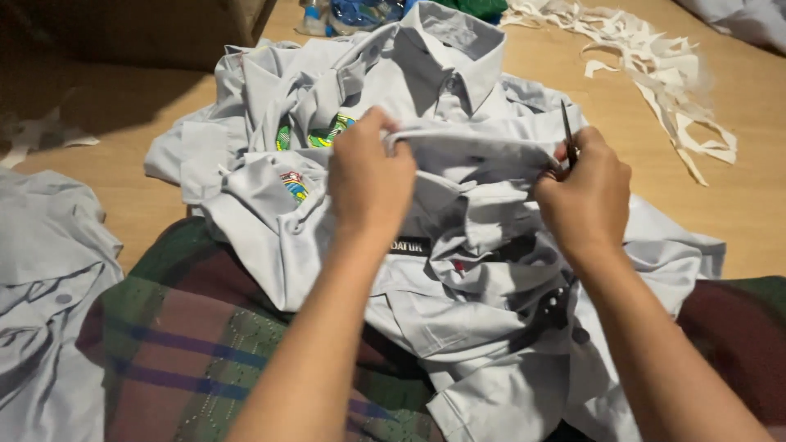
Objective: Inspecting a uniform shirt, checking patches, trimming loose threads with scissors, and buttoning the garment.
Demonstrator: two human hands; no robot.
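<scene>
Your left hand (370, 182) pinches a fold of the pale grey shirt (458, 245), lifting it so the fabric edge stretches taut across to your right hand (585, 195). That right hand is closed around small snips (567, 139), their blade tip poking up just above the held edge. The shirt lies heaped over your lap on a plaid cloth (196, 352), collar away from you. White fabric scraps (655, 65) lie well apart on the wooden floor (753, 164).
</scene>
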